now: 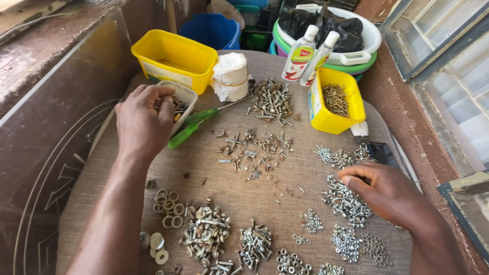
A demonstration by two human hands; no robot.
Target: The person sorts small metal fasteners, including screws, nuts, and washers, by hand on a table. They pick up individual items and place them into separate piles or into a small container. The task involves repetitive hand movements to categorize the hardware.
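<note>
- Small clear tub (pixel 179 104), far left of the cloth, beside the green screwdriver (pixel 189 130); light plastic, its loose metal bits hard and slippery, best pinched singly.
- My left hand (pixel 140 119): fingertips narrowed into the tub; what they hold, I cannot tell.
- My right hand (pixel 389 191): fingers curled, touching the pile of nuts (pixel 346 201); hold unclear.

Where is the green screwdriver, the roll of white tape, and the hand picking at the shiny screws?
green screwdriver (pixel 189 131): head view, on its green handle.
roll of white tape (pixel 230 76): head view, on the roll's side.
right hand (pixel 389 192): head view, on the back of the hand, fingers on a screw pile.
</note>
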